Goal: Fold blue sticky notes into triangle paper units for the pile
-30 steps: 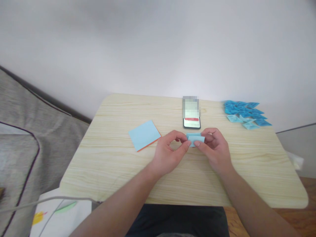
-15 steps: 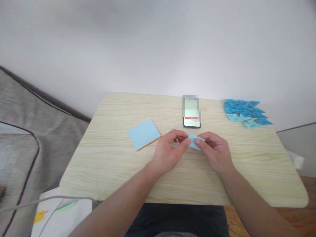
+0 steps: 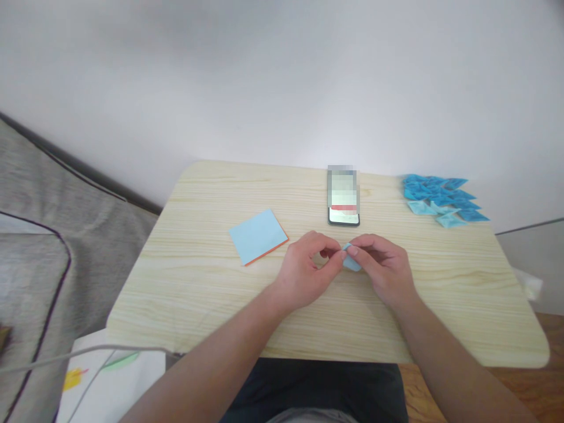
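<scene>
A small folded piece of light blue paper (image 3: pixel 352 263) is pinched between my two hands above the table, its upper part hidden by fingers. My left hand (image 3: pixel 311 267) grips its left edge with thumb and index finger. On the other side, my right hand (image 3: pixel 383 264) presses it between thumb and fingers. To the left lies a stack of square paper (image 3: pixel 258 237), light blue on top with an orange edge below. Several folded paper pieces (image 3: pixel 440 197) in darker and lighter blue are grouped at the back right of the table.
A phone (image 3: pixel 344 197) with a lit, partly blurred screen lies behind my hands on the wooden table (image 3: pixel 198 294). Grey fabric (image 3: pixel 97 247) is at the left. A cable (image 3: pixel 132 346) runs past the table's lower left corner, over a white surface (image 3: pixel 118 388).
My hands have come closer together, and the paper between them is turned, showing less of its face. The view has shifted slightly.
</scene>
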